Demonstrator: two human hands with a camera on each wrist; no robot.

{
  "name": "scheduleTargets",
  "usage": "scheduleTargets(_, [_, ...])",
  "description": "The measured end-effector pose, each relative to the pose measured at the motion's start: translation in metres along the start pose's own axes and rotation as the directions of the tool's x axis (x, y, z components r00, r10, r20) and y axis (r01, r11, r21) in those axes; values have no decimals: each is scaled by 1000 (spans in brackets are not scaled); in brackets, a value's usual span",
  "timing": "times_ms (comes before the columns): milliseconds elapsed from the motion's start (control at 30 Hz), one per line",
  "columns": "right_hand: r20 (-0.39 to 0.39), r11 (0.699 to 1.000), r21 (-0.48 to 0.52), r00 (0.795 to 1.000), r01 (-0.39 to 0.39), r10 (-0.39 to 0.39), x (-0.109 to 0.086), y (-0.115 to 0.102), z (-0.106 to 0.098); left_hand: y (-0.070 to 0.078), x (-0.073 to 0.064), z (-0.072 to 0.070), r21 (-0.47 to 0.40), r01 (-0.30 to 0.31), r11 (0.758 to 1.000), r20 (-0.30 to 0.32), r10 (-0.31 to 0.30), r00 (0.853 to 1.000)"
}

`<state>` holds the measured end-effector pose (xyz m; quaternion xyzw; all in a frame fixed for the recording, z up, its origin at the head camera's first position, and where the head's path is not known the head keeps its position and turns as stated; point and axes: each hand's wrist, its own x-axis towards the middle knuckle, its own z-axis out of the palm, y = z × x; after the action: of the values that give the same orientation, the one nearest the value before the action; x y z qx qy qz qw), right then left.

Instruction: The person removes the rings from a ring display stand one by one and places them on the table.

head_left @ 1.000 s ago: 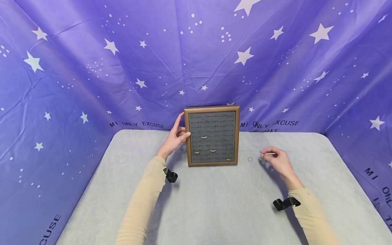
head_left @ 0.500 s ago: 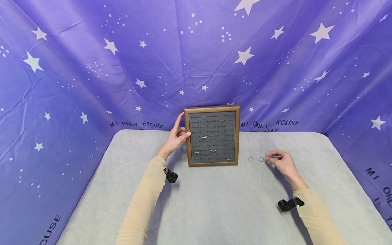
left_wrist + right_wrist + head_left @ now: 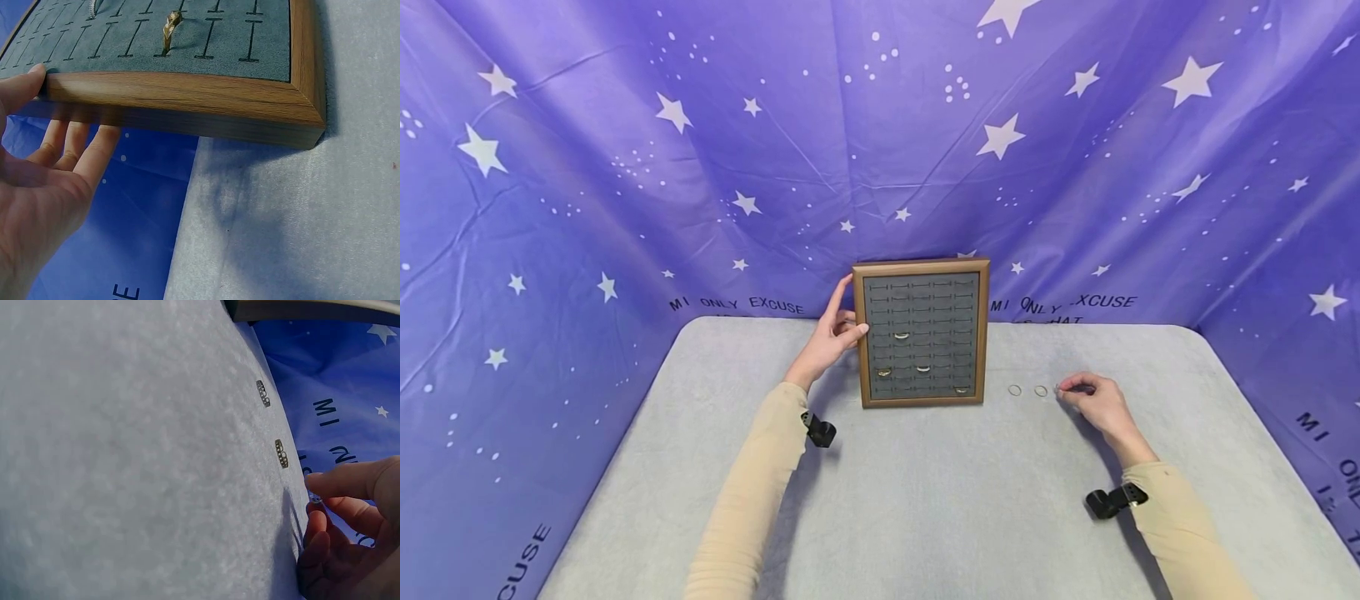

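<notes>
At the back of the pale grey table (image 3: 925, 508), before a purple star-printed curtain (image 3: 775, 125): one ring display (image 3: 921, 268), wood-framed, grey-padded, slotted in rows, standing nearly upright. Seated in its slots, four rings, well spaced; among them one gold leaf-patterned ring (image 3: 170, 31), low, near the left edge. Left hand (image 3: 831, 337): clasping that edge, thumb on the front of the frame, fingers reaching round the side. Right hand (image 3: 1099, 404): beyond the display's right side, thumb and fingertips pinched together on one small silver ring (image 3: 315, 499), largely covered by the fingers; whether this piece touches the table cannot be told. On the table between it and the display, in line, two patterned loose bands: a near ring (image 3: 282, 454), just beside the pinch, and a far ring (image 3: 263, 394), apart from its neighbour. Handling note, by judgement: the step appears to be the placing or lifting of a single ring at the row's end. Best done with a light pinch, the band held level, contact with the table made before any release, and sideways clearance from the near ring, lest it skid. Left hold steady, without push; a tipped display could loosen seated pieces.
</notes>
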<state>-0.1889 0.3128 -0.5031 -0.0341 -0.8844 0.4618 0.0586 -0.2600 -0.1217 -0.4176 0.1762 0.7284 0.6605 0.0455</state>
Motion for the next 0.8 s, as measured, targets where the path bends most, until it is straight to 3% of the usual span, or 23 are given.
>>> scheduleTargets(467, [24,988,-152,1000,-1,5,4,6,0,1,-1,1,-1,4,1000,-7,-4,1000])
scheduleTargets(800, [29,990,-141,999,17,-13,1,9,-6,0,-1,1,2,6,1000,4,-6,1000])
